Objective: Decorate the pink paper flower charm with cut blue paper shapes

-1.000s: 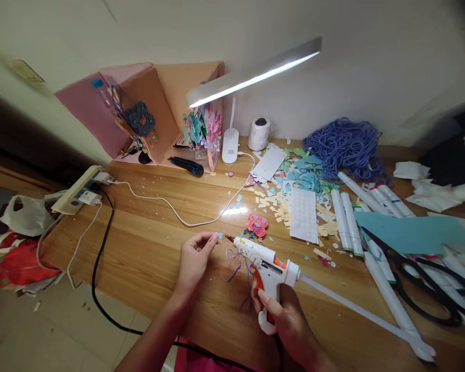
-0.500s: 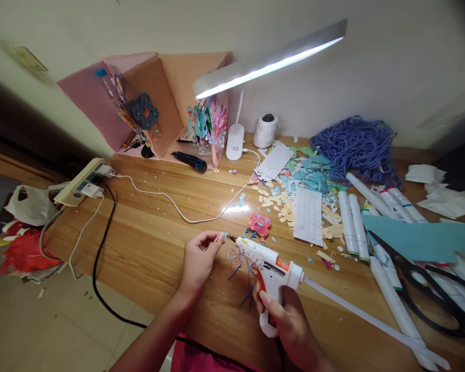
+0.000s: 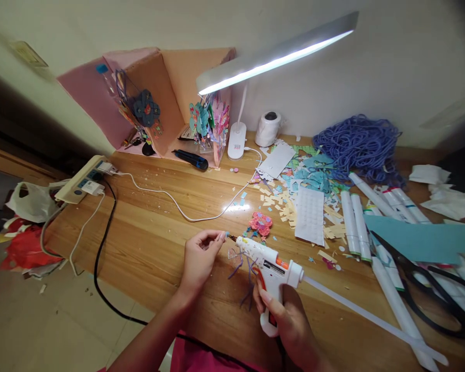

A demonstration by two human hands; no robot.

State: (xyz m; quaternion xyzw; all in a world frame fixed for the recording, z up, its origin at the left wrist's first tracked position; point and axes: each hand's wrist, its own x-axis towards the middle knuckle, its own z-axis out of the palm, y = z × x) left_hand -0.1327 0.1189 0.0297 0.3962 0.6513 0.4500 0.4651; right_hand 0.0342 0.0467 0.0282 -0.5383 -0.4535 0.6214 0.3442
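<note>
My right hand (image 3: 284, 315) is wrapped round the handle of a white hot glue gun (image 3: 260, 254), its fingers at the orange trigger. A long translucent glue stick (image 3: 356, 306) juts from the gun's back end. Between the thumb and fingertips of my left hand (image 3: 202, 254) is a small light-blue piece (image 3: 228, 234), too small to make out fully. The gun's dark nozzle (image 3: 233, 238) meets or nearly meets that piece. Behind the gun lies a pink-red flower (image 3: 261, 223) with small star shapes beside it. Purple strings (image 3: 250, 281) lie under the gun.
A lit desk lamp (image 3: 237, 142) stands at the back, its white cable crossing the table. Paper scraps (image 3: 282, 204), white markers (image 3: 351, 222), black scissors (image 3: 430, 289) and purple cord (image 3: 358, 147) crowd the right. A utility knife (image 3: 191, 159) lies by the pink box (image 3: 196, 67). A power strip (image 3: 83, 181) sits left.
The view has shifted very slightly. Both hands, the glue gun and the light-blue piece keep practically the same position.
</note>
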